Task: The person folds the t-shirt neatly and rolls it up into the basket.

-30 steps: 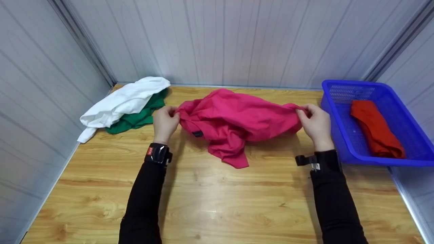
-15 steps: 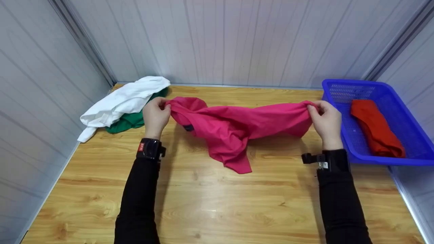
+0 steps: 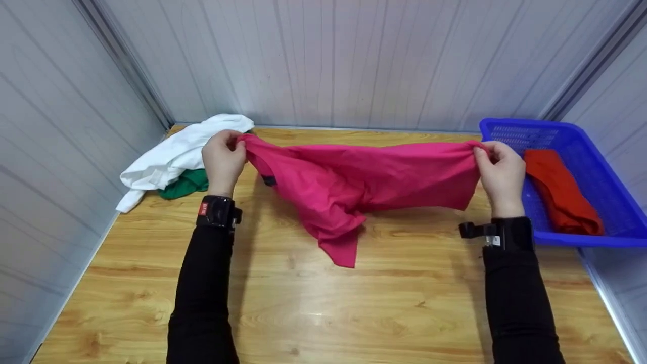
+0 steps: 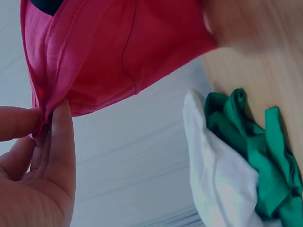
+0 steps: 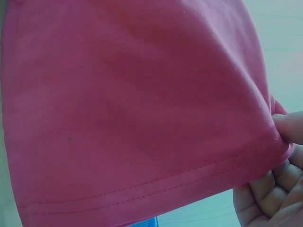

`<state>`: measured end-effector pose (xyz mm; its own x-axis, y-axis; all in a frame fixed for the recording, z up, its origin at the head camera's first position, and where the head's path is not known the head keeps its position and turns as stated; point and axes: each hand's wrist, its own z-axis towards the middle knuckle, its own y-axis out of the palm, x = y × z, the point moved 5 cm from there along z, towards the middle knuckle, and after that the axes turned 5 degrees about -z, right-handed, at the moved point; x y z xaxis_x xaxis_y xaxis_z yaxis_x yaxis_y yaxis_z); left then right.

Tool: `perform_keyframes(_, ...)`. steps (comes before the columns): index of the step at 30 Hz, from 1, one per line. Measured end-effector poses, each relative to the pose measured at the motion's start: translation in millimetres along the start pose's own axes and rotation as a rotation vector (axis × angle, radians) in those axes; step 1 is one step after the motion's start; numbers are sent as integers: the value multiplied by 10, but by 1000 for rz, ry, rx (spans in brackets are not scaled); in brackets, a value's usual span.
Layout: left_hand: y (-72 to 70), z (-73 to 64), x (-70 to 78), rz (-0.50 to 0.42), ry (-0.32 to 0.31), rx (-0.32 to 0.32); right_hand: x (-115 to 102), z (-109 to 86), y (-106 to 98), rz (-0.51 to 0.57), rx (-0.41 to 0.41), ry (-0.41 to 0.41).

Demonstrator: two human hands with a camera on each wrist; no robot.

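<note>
A pink T-shirt [image 3: 399,174] is stretched sideways above the table between both hands. My left hand [image 3: 221,164] pinches its upper left corner, near a black label [image 3: 269,180]. In the left wrist view, thumb and fingertips of the left hand [image 4: 45,177] squeeze gathered cloth together. At the other end, my right hand [image 3: 503,174] pinches the upper right corner. The right wrist view shows a double-stitched hem running to the right hand [image 5: 270,194]. A crumpled, sleeve-like part dangles from the shirt's middle; whether its tip touches the table cannot be told.
Behind the left hand, a white cloth [image 3: 169,154] lies crumpled over a green cloth [image 3: 186,184]. A blue basket [image 3: 619,177] at the right holds a folded orange-red cloth [image 3: 561,194]. Pale panel walls [image 3: 323,65] enclose the wooden table [image 3: 303,313].
Both hands have drawn apart, left hand leftward and right hand rightward, rising slightly in view. The bunched T-shirt has spread out, with a straighter top edge and a longer hanging part.
</note>
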<state>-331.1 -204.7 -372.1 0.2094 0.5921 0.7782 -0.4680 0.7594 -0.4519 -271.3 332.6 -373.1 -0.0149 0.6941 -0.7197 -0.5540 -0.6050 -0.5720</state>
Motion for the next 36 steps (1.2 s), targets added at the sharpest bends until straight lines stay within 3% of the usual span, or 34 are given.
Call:
perform_keyframes(4, -56, 83, 79, -11, 18, 38, -7, 51, -39, 52, 20, 38)
perform_keyframes(13, -222, 255, 218, -20, 72, 154, -66, 151, -158, 47, 114, 18)
perform_keyframes(22, -298, 287, 311, -97, 164, 236, -93, 177, -205, 87, 159, 8)
perform_keyframes(30, -243, 239, 179, -110, 145, 150, 0, 127, -125, 31, 115, -19)
perform_keyframes(36, -151, 131, 112, -131, 171, 77, 87, 21, -48, 27, 66, -54)
